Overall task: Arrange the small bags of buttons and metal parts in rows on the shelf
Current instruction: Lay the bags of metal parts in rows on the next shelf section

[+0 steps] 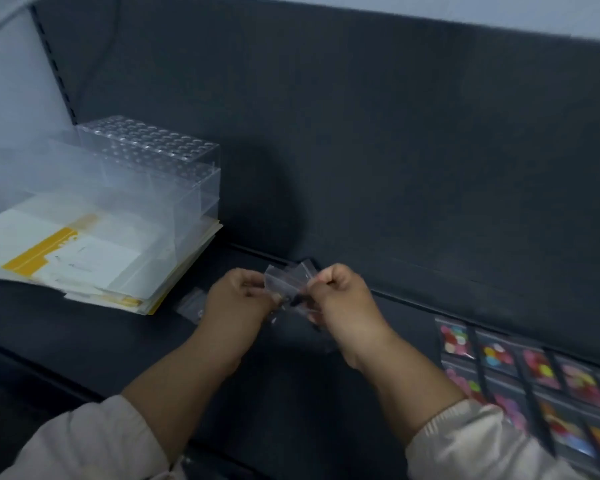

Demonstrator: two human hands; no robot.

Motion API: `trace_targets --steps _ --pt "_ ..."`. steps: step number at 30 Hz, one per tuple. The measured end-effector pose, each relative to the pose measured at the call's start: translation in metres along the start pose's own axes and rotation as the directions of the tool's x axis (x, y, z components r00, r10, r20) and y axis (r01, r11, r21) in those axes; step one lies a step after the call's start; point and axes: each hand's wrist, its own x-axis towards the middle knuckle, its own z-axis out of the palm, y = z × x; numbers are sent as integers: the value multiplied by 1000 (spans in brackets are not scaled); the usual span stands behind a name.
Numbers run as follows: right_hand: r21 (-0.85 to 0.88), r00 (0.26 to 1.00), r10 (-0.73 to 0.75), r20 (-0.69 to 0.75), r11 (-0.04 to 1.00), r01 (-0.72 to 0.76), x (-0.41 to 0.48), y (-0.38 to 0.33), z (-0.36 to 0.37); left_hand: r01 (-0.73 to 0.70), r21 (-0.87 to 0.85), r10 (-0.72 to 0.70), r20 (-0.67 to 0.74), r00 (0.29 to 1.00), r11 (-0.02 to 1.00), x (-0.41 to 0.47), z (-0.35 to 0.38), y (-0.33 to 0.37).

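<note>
The left hand (238, 296) and right hand (342, 296) are pinching a clump of clear bags (286, 281) above the shelf (302, 410), both grips curled tight; peeling bags off singly, aligned with the button rows (498, 355), seems wisest.
</note>
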Motion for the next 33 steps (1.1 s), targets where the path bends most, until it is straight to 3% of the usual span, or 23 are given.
trace_targets --steps 6,10,14,20,23,28,30,33 --pt "82 991 -17 -131 996 28 -61 0 -101 135 -157 -93 249 964 978 -54 78 23" --pt "99 961 -32 -274 993 62 -127 20 -191 270 -210 -159 431 888 940 -126 153 31" --pt "86 922 -29 -386 994 67 -215 47 -288 271 -128 -151 577 803 954 -219 233 31" --pt "56 837 -15 -548 997 55 -355 87 -415 170 -39 -93 709 699 985 -362 339 24" --pt "-13 773 -5 -635 1000 -4 -410 106 -468 258 -16 -149 781 607 966 -421 382 23" --pt "-435 680 -184 -710 874 -218 -470 124 -542 269 58 -208 796 568 961 -476 438 32" --pt "-414 650 -196 -734 888 -200 -479 130 -562 262 57 -202 796 570 963 -481 460 36" --pt "-208 601 -99 -793 971 -116 -479 143 -589 310 57 -232 793 564 949 -485 489 38"
